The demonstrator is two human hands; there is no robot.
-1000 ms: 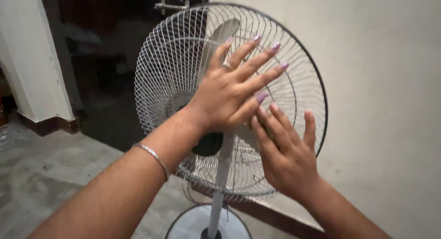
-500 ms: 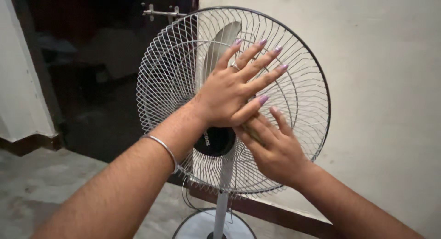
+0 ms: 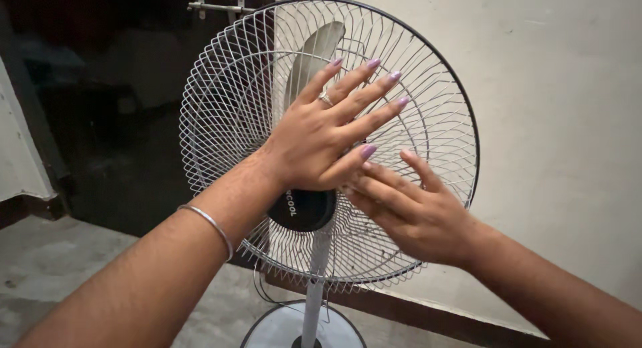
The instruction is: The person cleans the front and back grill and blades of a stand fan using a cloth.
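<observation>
Dark doorway (image 3: pixel 120 121) with metal latch (image 3: pixel 217 6), pale wall (image 3: pixel 568 121), concrete floor (image 3: pixel 60 268).

Fans: one pedestal fan (image 3: pixel 267 121), with one wire guard, one round base at 6 o'clock and one black centre cap.
Blades seen: one grey blade (image 3: pixel 314 50), at 12 o'clock behind the guard.
Hands: two, the left hand (image 3: pixel 328 137) and the right hand (image 3: pixel 414 214).
Rings: one, on the left hand.
Bangles: one silver bangle (image 3: pixel 210 227), at 8 o'clock.
Door bolts: one, at 11 o'clock.
</observation>
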